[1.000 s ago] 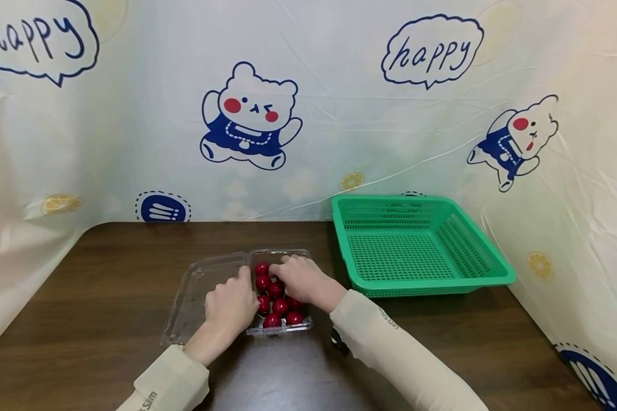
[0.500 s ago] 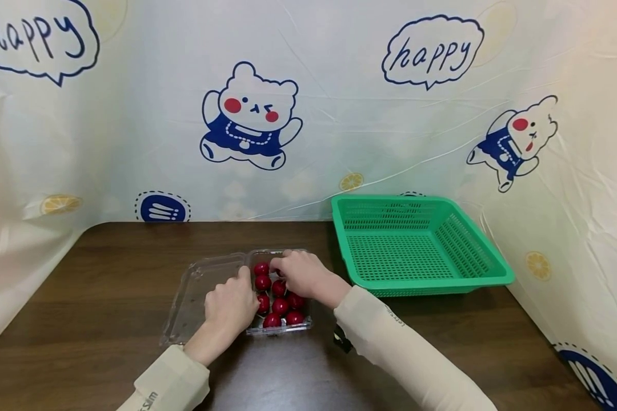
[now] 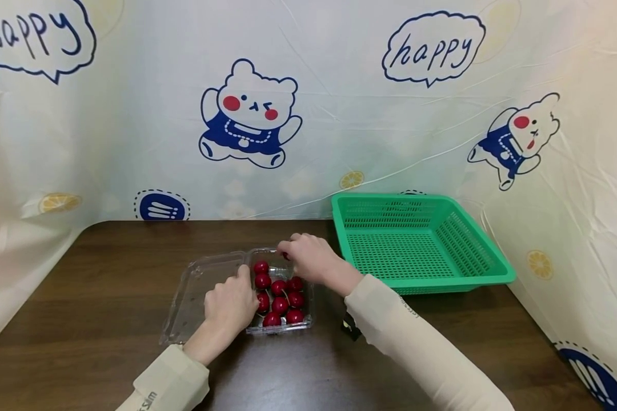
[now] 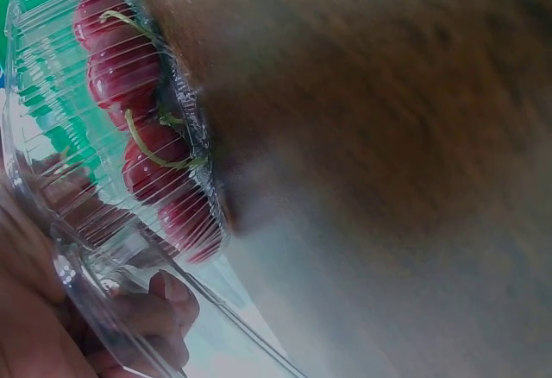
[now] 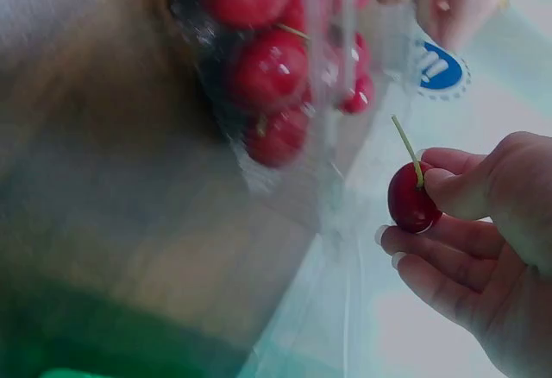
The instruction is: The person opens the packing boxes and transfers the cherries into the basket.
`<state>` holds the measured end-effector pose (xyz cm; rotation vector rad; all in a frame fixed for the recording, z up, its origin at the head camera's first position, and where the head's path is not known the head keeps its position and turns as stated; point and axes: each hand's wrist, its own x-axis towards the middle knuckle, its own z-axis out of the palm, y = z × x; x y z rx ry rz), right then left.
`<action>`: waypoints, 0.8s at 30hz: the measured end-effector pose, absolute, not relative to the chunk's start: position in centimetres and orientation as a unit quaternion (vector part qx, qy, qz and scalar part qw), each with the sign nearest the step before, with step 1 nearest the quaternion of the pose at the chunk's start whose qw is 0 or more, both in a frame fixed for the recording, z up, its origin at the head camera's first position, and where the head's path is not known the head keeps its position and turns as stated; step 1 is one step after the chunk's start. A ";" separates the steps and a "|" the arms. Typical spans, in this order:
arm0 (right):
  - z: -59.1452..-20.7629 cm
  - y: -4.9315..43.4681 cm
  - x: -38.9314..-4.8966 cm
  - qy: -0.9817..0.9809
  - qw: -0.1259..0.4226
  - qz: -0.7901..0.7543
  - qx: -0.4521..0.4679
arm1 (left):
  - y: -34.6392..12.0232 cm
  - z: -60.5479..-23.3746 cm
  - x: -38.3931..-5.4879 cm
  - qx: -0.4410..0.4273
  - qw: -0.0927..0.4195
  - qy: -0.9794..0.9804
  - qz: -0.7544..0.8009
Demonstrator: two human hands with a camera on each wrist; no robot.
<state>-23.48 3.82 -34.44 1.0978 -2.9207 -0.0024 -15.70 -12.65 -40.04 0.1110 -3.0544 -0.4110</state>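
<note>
A clear plastic clamshell box (image 3: 280, 330) lies on the table with its lid (image 3: 192, 299) folded out to the left. Several red cherries (image 3: 280, 306) are inside, some with green stems. My left hand (image 3: 231, 302) grips the box at the side where the lid joins; its fingers curl over that edge in the left wrist view. Over the box's far right corner, my right hand (image 3: 316, 260) pinches a single cherry (image 5: 410, 198) between thumb and fingers, its stem (image 5: 404, 143) sticking out. In the head view that cherry is mostly hidden by the hand.
A green slotted basket (image 3: 437, 283) stands at the back right, just beyond my right forearm, with nothing seen in it. The brown wooden table (image 3: 118, 274) ends at a printed curtain (image 3: 339, 137) behind. A small black object (image 3: 351, 326) shows below my right cuff.
My right hand has lifted out of the box, going up and slightly right with a cherry. Cherries it covered now show at the box's right side. My left hand has stayed in place.
</note>
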 end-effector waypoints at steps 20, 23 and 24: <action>-30.1 9.4 -26.5 -0.956 0.033 0.087 0.277 | -12.7 -39.9 -15.6 0.034 0.034 -0.990 -0.135; -30.0 10.1 -26.8 -0.960 0.026 0.089 0.266 | -12.7 -39.8 -15.5 0.034 0.035 -0.990 -0.135; -30.0 10.3 -26.9 -0.960 0.024 0.090 0.263 | -12.7 -39.8 -15.5 0.034 0.035 -0.990 -0.135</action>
